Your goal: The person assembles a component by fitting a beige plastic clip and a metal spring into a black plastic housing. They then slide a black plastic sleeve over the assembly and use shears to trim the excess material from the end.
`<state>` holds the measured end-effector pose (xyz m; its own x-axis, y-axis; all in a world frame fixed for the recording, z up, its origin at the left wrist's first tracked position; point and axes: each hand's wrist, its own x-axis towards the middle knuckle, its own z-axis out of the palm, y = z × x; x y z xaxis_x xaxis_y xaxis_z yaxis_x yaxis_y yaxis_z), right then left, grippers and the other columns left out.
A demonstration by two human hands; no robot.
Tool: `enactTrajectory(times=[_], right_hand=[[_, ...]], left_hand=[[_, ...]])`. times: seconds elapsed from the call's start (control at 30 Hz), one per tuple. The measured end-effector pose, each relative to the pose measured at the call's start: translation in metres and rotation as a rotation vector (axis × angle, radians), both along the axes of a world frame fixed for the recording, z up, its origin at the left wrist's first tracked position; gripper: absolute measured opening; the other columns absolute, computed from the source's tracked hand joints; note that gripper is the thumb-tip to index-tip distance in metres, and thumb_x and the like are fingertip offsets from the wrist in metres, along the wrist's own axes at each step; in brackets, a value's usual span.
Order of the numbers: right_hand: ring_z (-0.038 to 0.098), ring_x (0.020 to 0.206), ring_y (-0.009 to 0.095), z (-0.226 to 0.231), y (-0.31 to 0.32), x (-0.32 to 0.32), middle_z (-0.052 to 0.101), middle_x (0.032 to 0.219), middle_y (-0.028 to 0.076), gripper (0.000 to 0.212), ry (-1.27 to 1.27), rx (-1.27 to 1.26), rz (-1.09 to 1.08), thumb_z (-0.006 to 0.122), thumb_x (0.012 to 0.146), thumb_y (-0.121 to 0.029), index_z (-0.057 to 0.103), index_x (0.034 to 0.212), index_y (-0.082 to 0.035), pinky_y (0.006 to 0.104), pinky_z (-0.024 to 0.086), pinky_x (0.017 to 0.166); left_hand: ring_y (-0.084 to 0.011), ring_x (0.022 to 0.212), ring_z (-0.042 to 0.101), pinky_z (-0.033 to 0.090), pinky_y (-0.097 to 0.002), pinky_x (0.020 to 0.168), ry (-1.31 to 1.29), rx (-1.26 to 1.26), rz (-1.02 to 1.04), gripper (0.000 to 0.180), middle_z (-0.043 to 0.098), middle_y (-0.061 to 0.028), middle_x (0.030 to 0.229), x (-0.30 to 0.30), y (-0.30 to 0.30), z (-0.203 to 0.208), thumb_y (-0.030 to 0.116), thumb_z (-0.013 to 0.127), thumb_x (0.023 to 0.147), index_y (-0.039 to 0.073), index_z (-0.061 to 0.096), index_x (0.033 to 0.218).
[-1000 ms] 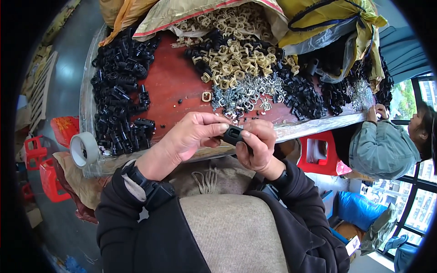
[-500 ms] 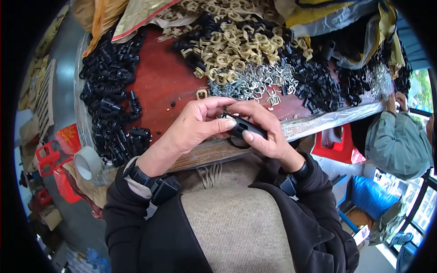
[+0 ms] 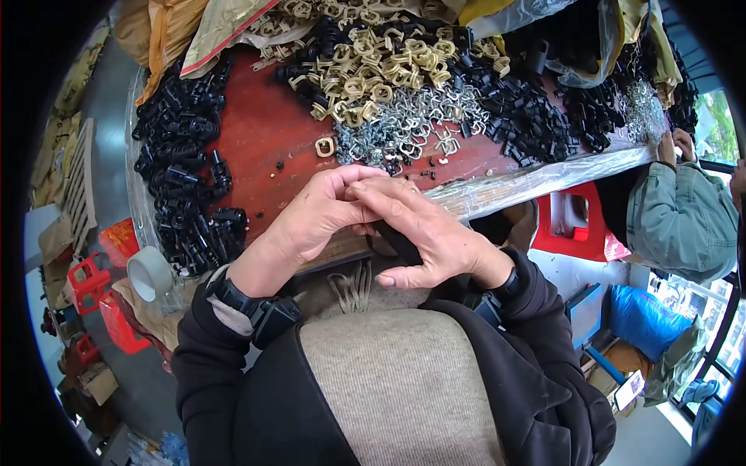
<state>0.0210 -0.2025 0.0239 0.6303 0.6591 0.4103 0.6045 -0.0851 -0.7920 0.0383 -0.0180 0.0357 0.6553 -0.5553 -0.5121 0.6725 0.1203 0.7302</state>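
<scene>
On the red desk point(image 3: 256, 132), black parts point(image 3: 185, 147) are heaped at the left, then beige rings point(image 3: 381, 68) and metal clips point(image 3: 412, 120) at the far middle. At its near edge, the left hand point(image 3: 322, 213) grasps a partly hidden black piece point(image 3: 399, 245); the right hand point(image 3: 437, 233) covers it, thumb spread, and whether this grip is clenched cannot be told.

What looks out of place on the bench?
A tan, rounded-square, plastic-looking ring lies outside the heap of similar tan rings, loose on the red tabletop; small black bits are scattered nearby.

Clips point(image 3: 420, 116) lie between the rings point(image 3: 377, 68) and right hand point(image 3: 437, 235).
</scene>
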Motion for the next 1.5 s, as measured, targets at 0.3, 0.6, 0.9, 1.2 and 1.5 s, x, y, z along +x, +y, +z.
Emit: enactTrajectory(times=[0.3,0.6,0.9,1.2,1.5], right_hand=[[0.054,0.088,0.032,0.005,0.008,-0.012,0.053,0.103,0.022,0.061,-0.185,0.156,-0.164,0.058,0.069,-0.030,0.045,0.114,0.009,0.0369,0.044,0.077],[0.055,0.072,0.026,0.006,0.029,0.002,0.058,0.085,0.018,0.044,-0.090,0.186,-0.139,0.056,0.071,-0.028,0.052,0.094,0.010,0.0337,0.044,0.068],[0.054,0.073,0.024,0.002,-0.012,-0.002,0.056,0.084,0.016,0.048,0.230,0.171,-0.200,0.049,0.075,-0.036,0.050,0.099,0.005,0.0320,0.043,0.067],[0.052,0.081,0.024,-0.018,-0.037,-0.038,0.053,0.091,0.015,0.072,1.144,1.067,-0.017,0.044,0.076,-0.059,0.038,0.119,-0.002,0.0309,0.043,0.072],[0.052,0.071,0.024,-0.027,-0.064,-0.057,0.053,0.083,0.014,0.085,1.311,1.145,-0.003,0.035,0.073,-0.073,0.038,0.120,-0.002,0.0310,0.043,0.067]], left_hand=[[-0.0091,0.086,0.056,0.048,-0.0229,0.076,0.122,-0.311,0.048,0.048,0.055,-0.0028,0.100,-0.025,0.004,0.000,-0.004,0.061,0.073,0.002,0.043,0.117],[-0.0114,0.088,0.057,0.047,-0.0244,0.077,0.182,-0.317,0.089,0.052,0.057,-0.0049,0.096,-0.022,0.018,-0.007,-0.003,0.061,0.073,0.000,0.039,0.121],[-0.0105,0.082,0.056,0.045,-0.0216,0.071,-0.058,-0.065,0.131,0.048,0.059,-0.0076,0.093,-0.013,0.027,-0.007,0.007,0.061,0.077,0.000,0.040,0.120],[-0.0082,0.077,0.056,0.046,-0.0197,0.069,-0.089,-0.014,0.024,0.038,0.059,-0.0067,0.091,-0.028,-0.001,-0.001,0.013,0.058,0.082,0.000,0.046,0.115],[-0.0081,0.077,0.056,0.046,-0.0194,0.068,-0.115,0.113,-0.019,0.038,0.060,-0.0061,0.089,-0.030,-0.037,0.005,0.013,0.057,0.082,0.000,0.046,0.115]])
